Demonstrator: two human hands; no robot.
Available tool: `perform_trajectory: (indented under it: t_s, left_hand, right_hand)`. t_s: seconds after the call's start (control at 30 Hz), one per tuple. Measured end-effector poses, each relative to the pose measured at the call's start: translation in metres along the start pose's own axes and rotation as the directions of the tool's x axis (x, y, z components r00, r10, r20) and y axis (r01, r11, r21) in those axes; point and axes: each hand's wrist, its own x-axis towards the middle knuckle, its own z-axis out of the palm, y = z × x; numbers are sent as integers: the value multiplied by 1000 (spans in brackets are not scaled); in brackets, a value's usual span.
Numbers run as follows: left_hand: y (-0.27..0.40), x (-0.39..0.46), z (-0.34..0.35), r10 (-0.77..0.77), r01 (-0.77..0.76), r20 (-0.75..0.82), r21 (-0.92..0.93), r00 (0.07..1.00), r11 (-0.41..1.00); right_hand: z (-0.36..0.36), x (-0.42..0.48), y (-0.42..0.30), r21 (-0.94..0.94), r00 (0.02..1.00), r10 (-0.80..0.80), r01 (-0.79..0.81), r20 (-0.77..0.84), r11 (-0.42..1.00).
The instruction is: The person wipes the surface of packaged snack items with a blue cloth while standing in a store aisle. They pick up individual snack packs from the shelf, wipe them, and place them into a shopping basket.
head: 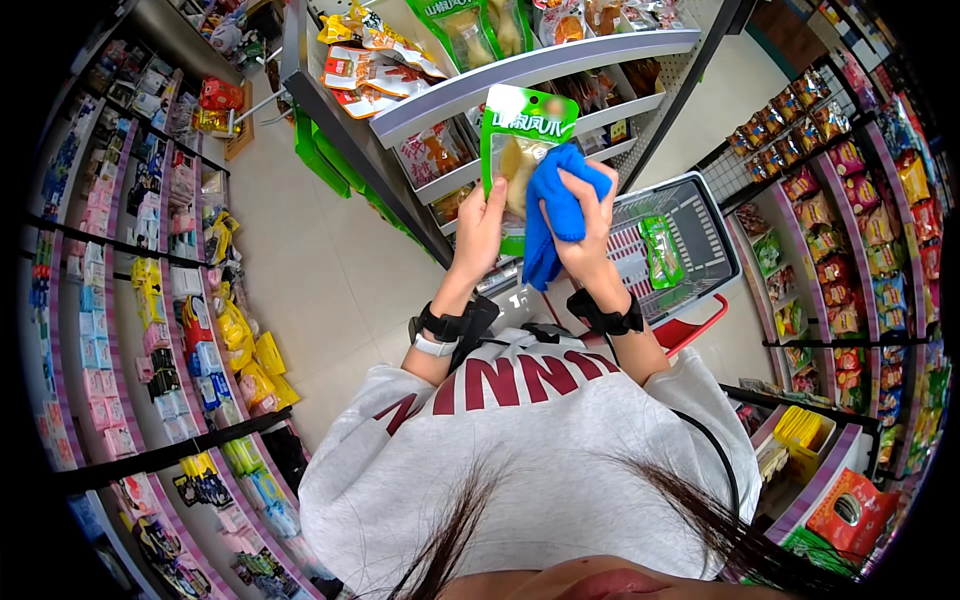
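Observation:
Gripped by its left edge, a green snack pouch (517,150) with a clear window stands upright in my left hand (481,227). Pale chicken feet seem to show through the window. My right hand (588,232) clutches a bunched blue cloth (564,196) against the pouch's right side, hiding part of its front. Beyond the hands rises a shelf rack (540,71), its top tier bearing similar green pouches (469,34). To the right of my right hand, a grey shopping basket (694,225) with a red handle holds another green pouch (661,253).
Orange-and-white snack bags (375,71) lie at the rack's left end. Metal hooks (255,94) jut out at the upper left. Packed shelves line the left side (161,300) and right side (832,247). A tiled floor (330,262) runs between the left shelves and the rack.

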Motion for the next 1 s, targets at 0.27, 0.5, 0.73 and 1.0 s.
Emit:
perform_trajectory:
  t_s: [0.27,0.5,0.73,1.0]
  left_hand:
    - [-12,-1,-6,-147,166,129,-150,981,975]
    - [2,3,2,-35,35,-71,6,997,999]
    - [9,3,-3,-35,24,122,89,992,996]
    - [-7,-8,13,-129,197,262,-252,956,947]
  right_hand:
    - [-19,-7,19,143,984,15,-41,179,989]
    - [-11,2,11,-81,970,-56,77,235,994]
    - [-2,-24,8,-100,962,20,8,272,995]
    - [19,-2,-15,-202,999,-44,49,28,978]
